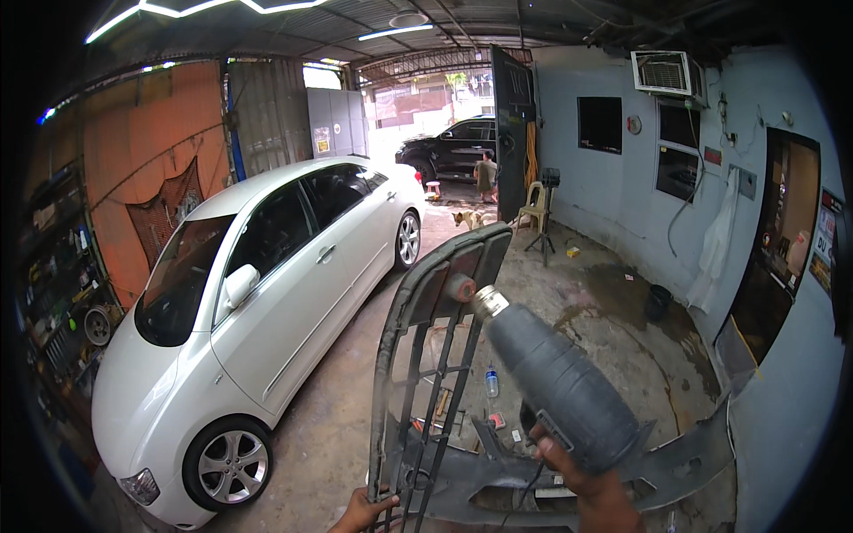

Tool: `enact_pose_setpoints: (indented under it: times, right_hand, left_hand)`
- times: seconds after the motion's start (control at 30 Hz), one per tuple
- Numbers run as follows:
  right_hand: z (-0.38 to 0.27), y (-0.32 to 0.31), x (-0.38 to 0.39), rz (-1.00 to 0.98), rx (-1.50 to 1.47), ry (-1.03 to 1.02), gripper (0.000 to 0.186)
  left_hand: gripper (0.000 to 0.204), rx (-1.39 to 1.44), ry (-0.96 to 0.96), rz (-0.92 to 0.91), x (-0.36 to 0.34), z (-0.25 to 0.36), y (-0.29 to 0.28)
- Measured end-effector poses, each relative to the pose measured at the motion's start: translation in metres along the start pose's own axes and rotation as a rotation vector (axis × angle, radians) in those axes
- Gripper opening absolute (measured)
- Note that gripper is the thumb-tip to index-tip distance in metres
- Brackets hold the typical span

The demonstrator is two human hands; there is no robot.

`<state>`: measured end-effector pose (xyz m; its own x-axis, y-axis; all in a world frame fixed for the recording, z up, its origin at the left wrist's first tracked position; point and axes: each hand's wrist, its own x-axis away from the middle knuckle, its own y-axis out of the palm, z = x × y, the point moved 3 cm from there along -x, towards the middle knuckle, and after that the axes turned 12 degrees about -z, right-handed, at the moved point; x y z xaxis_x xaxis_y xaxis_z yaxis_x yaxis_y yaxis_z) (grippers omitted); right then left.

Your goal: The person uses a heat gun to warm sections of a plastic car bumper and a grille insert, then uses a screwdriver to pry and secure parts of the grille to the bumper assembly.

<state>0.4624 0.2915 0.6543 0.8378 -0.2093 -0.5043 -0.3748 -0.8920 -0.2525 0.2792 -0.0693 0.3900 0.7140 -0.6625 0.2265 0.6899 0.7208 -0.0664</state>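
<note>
A black slatted plastic car grille [426, 286] stands upright in front of me. My left hand [362, 512] is closed around its lower end. My right hand [582, 480] grips a dark grey heat gun [564, 382] by the handle. Its metal nozzle [490, 303] points up and left, close to a reddish round piece [461, 288] on the grille's upper panel. Whether nozzle and piece touch, I cannot tell. Behind the grille and the gun, a grey bumper cover [684, 457] lies on the floor, partly hidden by them.
At left stands a white car [302, 266]. A water bottle [491, 382] and small items lie on the concrete beyond the grille. Farther back are a tripod [545, 222], a chair [533, 209], a dog [468, 218], a crouching person [486, 175] and a black vehicle [453, 147]. A bucket [657, 302] sits at right.
</note>
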Motion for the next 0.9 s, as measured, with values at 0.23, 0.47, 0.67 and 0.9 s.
enact_pose_setpoints:
  times: [0.23,0.47,0.67,0.9]
  right_hand:
    - [0.009,0.002,0.006,-0.043,0.193,-0.016,0.036]
    - [-0.004,0.006,0.008,0.103,0.173,-0.039,0.031]
    - [0.014,0.004,0.025,0.002,0.303,-0.032,0.033]
    - [-0.005,0.001,0.016,0.226,-0.158,0.064,0.038]
  left_hand:
    - [0.04,-0.124,0.023,0.065,-0.02,-0.043,-0.014]
    - [0.035,-0.129,0.001,0.064,-0.017,-0.026,-0.008]
    - [0.029,-0.1,-0.012,0.039,-0.024,-0.032,-0.01]
    - [0.032,-0.161,0.008,0.033,-0.024,-0.014,0.001]
